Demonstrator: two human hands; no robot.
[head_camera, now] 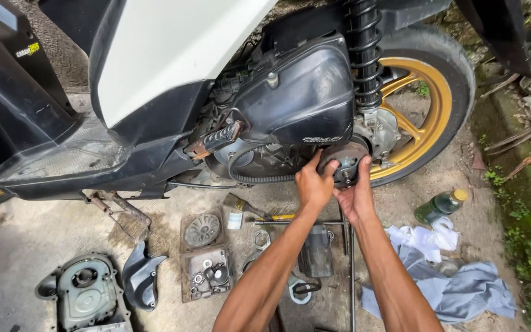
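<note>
Down low, both sets of fingers clasp one round clutch drum (346, 161) at the scooter's rear, beside the gold wheel (422, 117); the left hand (313, 184) and right hand (356, 195) reach forward, arms outstretched. Two shallow trays (187, 280) on the concrete hold a pulley disc and small parts, and one green bottle (439, 206) lies near grey rags (462, 289).

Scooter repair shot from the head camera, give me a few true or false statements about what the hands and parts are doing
1. Both hands grip the round clutch at the rear wheel. True: left hand and right hand are on the clutch.
2. The drive belt lies on the ground. False: the belt still hangs on the engine.
3. A green bottle lies to the right of the hands. True: bottle.
4. The rear wheel rim is silver. False: the rim is gold.
5. The grey engine cover is fitted. False: the cover lies on the ground.
</note>
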